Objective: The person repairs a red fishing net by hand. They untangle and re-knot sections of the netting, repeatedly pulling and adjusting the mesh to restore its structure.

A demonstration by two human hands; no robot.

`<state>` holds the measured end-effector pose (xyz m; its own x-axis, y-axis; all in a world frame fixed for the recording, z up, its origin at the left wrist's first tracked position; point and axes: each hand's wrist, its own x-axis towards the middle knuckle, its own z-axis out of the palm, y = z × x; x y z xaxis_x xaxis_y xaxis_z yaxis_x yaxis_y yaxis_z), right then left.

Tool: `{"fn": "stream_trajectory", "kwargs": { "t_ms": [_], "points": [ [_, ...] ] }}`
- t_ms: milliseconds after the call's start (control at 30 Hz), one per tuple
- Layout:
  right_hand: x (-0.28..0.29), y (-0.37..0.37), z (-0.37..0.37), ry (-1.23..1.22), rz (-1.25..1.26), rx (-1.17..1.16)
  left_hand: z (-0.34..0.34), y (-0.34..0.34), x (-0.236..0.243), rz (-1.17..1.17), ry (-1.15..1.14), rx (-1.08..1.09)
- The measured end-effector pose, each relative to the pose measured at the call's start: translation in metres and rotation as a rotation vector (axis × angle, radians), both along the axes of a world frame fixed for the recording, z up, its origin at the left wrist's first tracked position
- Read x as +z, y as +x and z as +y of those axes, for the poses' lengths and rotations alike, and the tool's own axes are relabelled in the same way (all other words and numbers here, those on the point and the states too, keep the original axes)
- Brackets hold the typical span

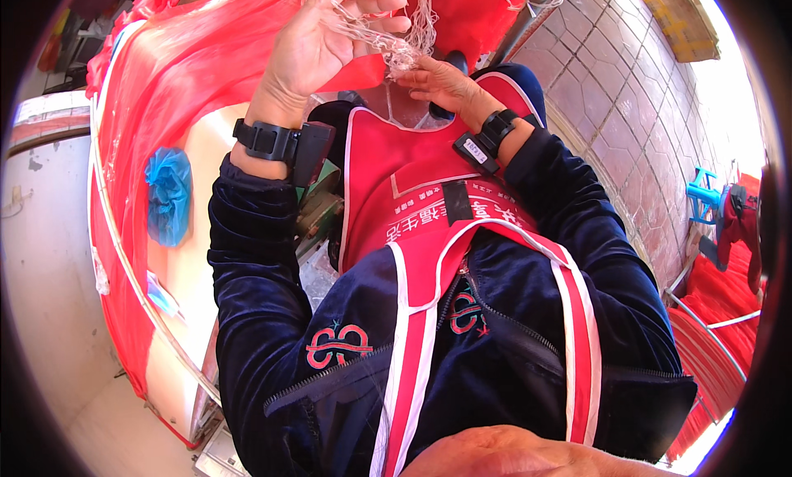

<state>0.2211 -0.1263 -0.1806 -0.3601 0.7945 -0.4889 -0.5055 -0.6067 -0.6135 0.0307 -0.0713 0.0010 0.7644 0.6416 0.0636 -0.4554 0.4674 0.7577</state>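
Nearest: dark velvet jacket (pixel 256 263), red apron (pixel 371 159) with white trim over the lap. Beyond, both hands raised at a tangle of pale, thin-stranded netting (pixel 402 55), held up past the knees. Left hand (pixel 309 48): palm turned up, fingers spread, strands running across them. Right hand (pixel 450 88): fingers fairly straight, tips at the bunched lower part; pinch or mere touch, cannot tell. Step in hand, by my reading: opening out the strands. Next move seems to call for a sure right-hand grip and a gentle draw, lest knots tighten. Left side: crumpled blue bag (pixel 168 197) on pale surface, red mesh (pixel 177 73) around. Far right: paved floor (pixel 619 98), blue stool (pixel 703 195).
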Motion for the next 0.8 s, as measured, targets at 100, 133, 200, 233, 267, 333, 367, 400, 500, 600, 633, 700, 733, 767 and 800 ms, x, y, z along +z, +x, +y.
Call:
{"fn": "stream_trajectory", "kwargs": {
  "t_ms": [100,133,200,233,267,333,367,400,500,600,633,700,733,767,800],
  "points": [
    [0.013,-0.012,0.005,0.110,0.125,-0.120,0.001,-0.004,0.002,0.054,0.106,-0.074],
    [0.017,-0.013,0.007,0.193,0.199,-0.146,0.001,-0.005,0.001,0.067,0.172,-0.117],
    [0.024,-0.012,0.014,0.204,0.242,-0.219,0.003,-0.008,0.000,0.063,0.144,-0.135],
    [0.027,-0.008,0.017,0.206,0.259,-0.257,0.005,-0.008,-0.002,0.062,0.131,-0.149],
    [0.030,-0.003,0.019,0.199,0.268,-0.310,0.007,-0.008,-0.003,0.108,0.166,-0.103],
    [0.033,0.009,0.019,0.291,0.306,-0.338,0.009,-0.009,-0.008,0.191,0.231,-0.015],
    [0.035,0.016,0.018,0.333,0.316,-0.332,0.010,-0.008,-0.010,0.216,0.225,0.021],
    [0.038,0.023,0.016,0.373,0.322,-0.332,0.011,-0.009,-0.012,0.306,0.230,0.062],
    [0.047,0.033,0.010,0.420,0.330,-0.347,0.007,-0.010,-0.017,0.528,0.121,0.178],
    [0.060,0.027,0.004,0.460,0.286,-0.340,0.003,-0.008,-0.019,0.615,0.156,0.147],
    [0.065,0.022,0.002,0.443,0.251,-0.348,0.001,-0.007,-0.020,0.586,0.187,0.131],
    [0.074,0.012,-0.005,0.462,0.220,-0.287,-0.002,-0.003,-0.022,0.558,0.241,0.143],
    [0.078,0.007,-0.008,0.482,0.216,-0.254,-0.003,-0.002,-0.022,0.590,0.237,0.118],
    [0.082,0.001,-0.011,0.485,0.187,-0.279,-0.004,-0.001,-0.022,0.619,0.232,0.094],
    [0.086,-0.002,-0.013,0.481,0.127,-0.296,-0.004,-0.001,-0.022,0.663,0.220,0.072]
  ]
}}
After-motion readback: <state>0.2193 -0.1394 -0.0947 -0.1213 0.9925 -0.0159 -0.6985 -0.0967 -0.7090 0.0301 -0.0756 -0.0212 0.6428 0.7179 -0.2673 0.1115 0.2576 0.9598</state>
